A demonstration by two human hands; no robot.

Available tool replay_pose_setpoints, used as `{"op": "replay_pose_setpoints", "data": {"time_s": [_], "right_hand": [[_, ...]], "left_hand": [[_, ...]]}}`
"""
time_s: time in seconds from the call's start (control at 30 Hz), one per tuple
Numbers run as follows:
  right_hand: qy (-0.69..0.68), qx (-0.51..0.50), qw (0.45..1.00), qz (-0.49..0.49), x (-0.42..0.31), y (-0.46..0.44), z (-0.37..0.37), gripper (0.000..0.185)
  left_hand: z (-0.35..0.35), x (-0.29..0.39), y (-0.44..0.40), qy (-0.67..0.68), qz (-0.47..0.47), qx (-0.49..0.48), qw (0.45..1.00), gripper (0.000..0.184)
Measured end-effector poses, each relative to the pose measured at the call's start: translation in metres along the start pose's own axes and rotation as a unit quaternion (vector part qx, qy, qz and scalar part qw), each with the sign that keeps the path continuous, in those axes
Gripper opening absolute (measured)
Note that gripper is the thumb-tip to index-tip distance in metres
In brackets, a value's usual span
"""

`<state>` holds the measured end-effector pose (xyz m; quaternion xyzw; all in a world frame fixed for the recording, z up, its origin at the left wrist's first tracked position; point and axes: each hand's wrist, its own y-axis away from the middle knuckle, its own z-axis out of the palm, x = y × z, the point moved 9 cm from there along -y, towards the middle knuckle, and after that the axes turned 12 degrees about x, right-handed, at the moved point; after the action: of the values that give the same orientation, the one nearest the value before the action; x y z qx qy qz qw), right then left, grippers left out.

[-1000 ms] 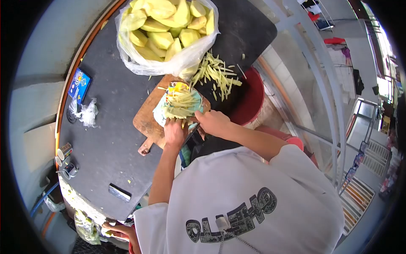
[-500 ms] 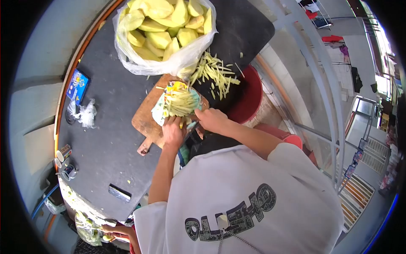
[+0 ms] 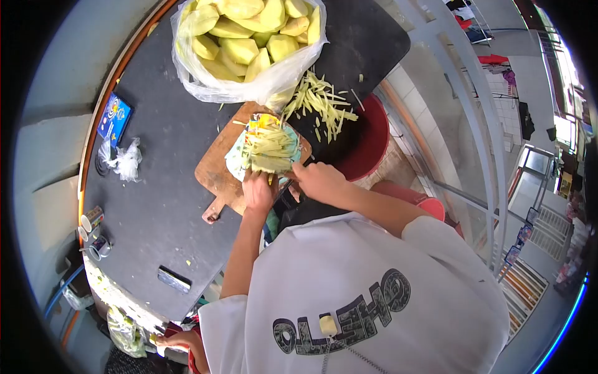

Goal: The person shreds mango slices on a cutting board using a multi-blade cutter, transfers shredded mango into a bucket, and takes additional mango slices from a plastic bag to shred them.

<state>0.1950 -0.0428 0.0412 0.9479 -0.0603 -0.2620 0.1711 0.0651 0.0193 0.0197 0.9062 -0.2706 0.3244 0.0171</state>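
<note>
My left hand (image 3: 258,192) is closed at the near edge of a peeled, pale green fruit piece (image 3: 269,164), its fingers curled against it. Cut strips (image 3: 271,138) are heaped over that piece. Beneath them a patterned, light blue cloth or sheet (image 3: 235,163) lies on a wooden cutting board (image 3: 215,168). My right hand (image 3: 321,182) is closed at the right side of the heap, thumb toward the strips; what it grips is hidden. More strips (image 3: 321,106) lie loose on the dark table beyond the board.
A plastic bag (image 3: 218,93) of peeled fruit pieces (image 3: 240,50) stands behind the board. A red tub (image 3: 375,146) is at the right. Leftward are a blue box (image 3: 115,118), crumpled plastic (image 3: 128,161), cups (image 3: 93,219) and a phone (image 3: 174,279). Another person's hand (image 3: 184,340) shows at lower left.
My right hand has shifted slightly right and down, while my left hand stays at the fruit. The whole view has shifted a little. The other person's hand at lower left has moved.
</note>
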Motion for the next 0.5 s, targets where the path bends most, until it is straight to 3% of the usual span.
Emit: {"op": "replay_pose_setpoints", "data": {"time_s": [0.17, 0.27, 0.5], "right_hand": [[0.028, 0.046, 0.998, -0.026, 0.010, -0.001, 0.009, 0.030], [0.002, 0.031, 0.999, -0.013, -0.001, 0.002, -0.007, 0.027], [-0.006, 0.001, 1.000, 0.013, -0.004, 0.007, -0.008, 0.028]], "left_hand": [[0.003, -0.001, -0.009, 0.002, 0.002, -0.025, 1.000, 0.018], [-0.003, 0.003, -0.001, 0.007, 0.027, 0.026, 0.999, 0.016], [0.001, 0.000, -0.001, 0.005, 0.004, -0.002, 1.000, 0.013]]}}
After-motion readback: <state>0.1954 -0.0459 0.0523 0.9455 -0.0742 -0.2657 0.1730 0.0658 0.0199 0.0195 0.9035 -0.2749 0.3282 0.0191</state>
